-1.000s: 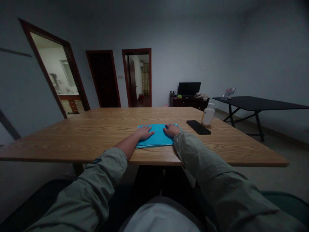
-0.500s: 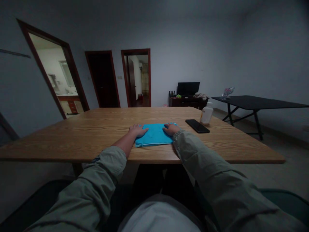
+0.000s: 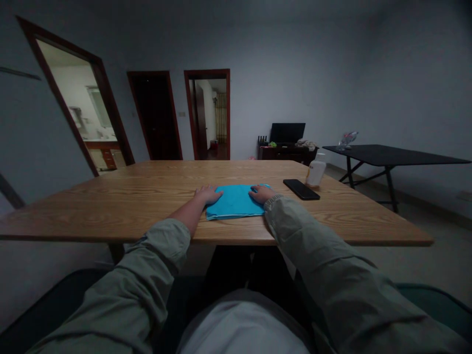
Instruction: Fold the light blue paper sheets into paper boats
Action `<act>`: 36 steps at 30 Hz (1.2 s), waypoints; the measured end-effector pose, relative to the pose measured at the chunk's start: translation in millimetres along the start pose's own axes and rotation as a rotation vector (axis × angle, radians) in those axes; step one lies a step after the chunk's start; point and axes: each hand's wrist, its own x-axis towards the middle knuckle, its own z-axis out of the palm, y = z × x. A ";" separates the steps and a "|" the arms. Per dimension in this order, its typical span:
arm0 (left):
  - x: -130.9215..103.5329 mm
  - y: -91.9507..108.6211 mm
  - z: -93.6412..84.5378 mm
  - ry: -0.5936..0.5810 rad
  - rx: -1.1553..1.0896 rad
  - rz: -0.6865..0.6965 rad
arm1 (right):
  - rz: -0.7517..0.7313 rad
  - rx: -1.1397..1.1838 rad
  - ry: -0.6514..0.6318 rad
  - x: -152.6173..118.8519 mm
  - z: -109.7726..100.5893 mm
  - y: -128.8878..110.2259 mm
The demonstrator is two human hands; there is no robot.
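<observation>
A bright blue folded cloth (image 3: pixel 236 202) lies flat on the wooden table in front of me. My left hand (image 3: pixel 208 195) rests at its left edge, palm down, the thumb reaching onto the blue fabric and the fingers spread on the wood. On the cloth's right side lies my right hand (image 3: pixel 261 193), flat with fingers stretched out. Neither hand grips anything. Part of the cloth's right end is hidden beneath my right hand and sleeve.
A black phone (image 3: pixel 301 189) lies right of the cloth, with a white bottle (image 3: pixel 316 170) standing just behind it. The wooden table (image 3: pixel 147 201) spreads around them. Farther off are a black folding table (image 3: pixel 391 155) and a screen (image 3: pixel 287 132) on a dark cabinet.
My left hand has slid slightly left, so less of it lies over the cloth. My right hand stays about where it was on the cloth. The view has shifted a little.
</observation>
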 end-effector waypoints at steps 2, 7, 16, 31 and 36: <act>-0.1 0.2 0.0 0.001 -0.001 0.004 | -0.005 0.005 0.008 -1.0 -0.8 0.2; 1.9 -0.2 1.6 0.019 0.001 0.007 | -0.012 0.020 -0.002 -2.7 -2.6 1.3; 7.2 -2.3 6.3 0.027 0.008 0.019 | -0.015 0.015 -0.001 1.6 0.7 -0.3; -17.9 70.9 5.5 -0.034 -0.025 0.330 | -0.133 0.030 0.002 -0.9 6.5 -37.1; -7.4 59.3 10.9 -0.052 -0.021 0.344 | -0.175 0.049 -0.093 3.9 10.8 -33.5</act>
